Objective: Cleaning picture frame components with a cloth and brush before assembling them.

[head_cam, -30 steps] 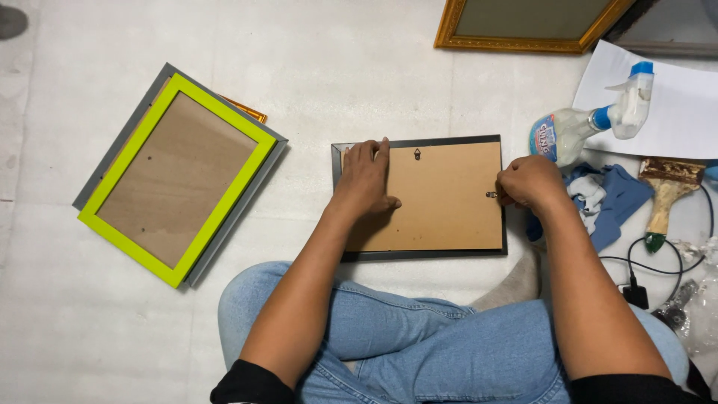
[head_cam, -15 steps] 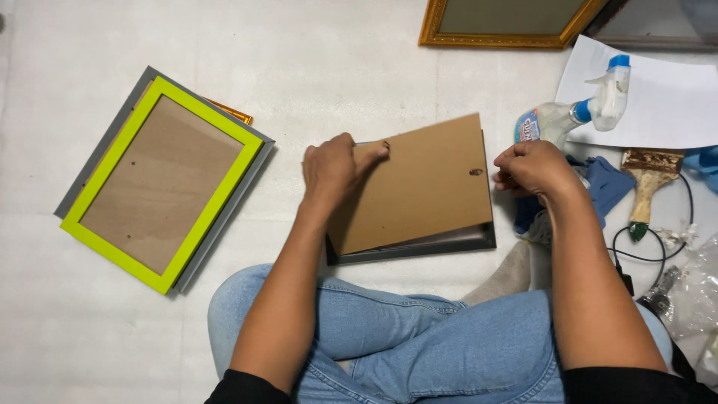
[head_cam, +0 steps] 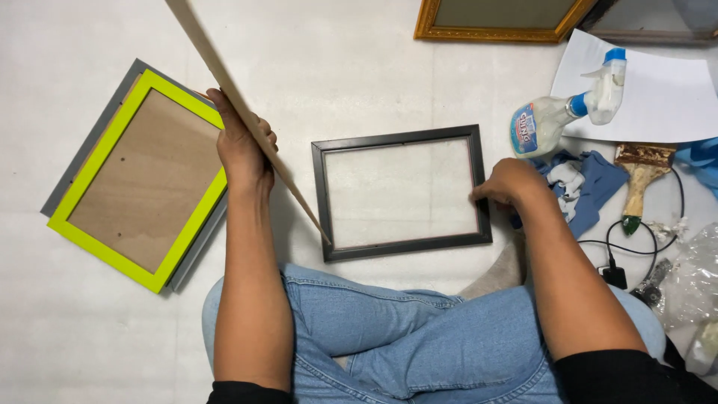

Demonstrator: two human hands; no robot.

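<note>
A black picture frame (head_cam: 402,247) lies face down on the white floor in front of my crossed legs, its glass pane showing through. My left hand (head_cam: 241,144) grips a brown backing board (head_cam: 224,75), lifted off the frame and held on edge, tilted up to the left. My right hand (head_cam: 510,183) rests on the frame's right side, fingers curled against the rim.
A lime-green frame (head_cam: 138,179) lies face down on a grey one at the left. To the right are a spray bottle (head_cam: 562,114), blue cloths (head_cam: 591,183), a paintbrush (head_cam: 637,183), white paper (head_cam: 658,90), a black cable and a plastic bag. A gold frame (head_cam: 493,31) lies at the top.
My left hand has lifted the backing board clear of the black frame and swung it up and left. The glass is now uncovered. My right hand has settled on the frame's right side.
</note>
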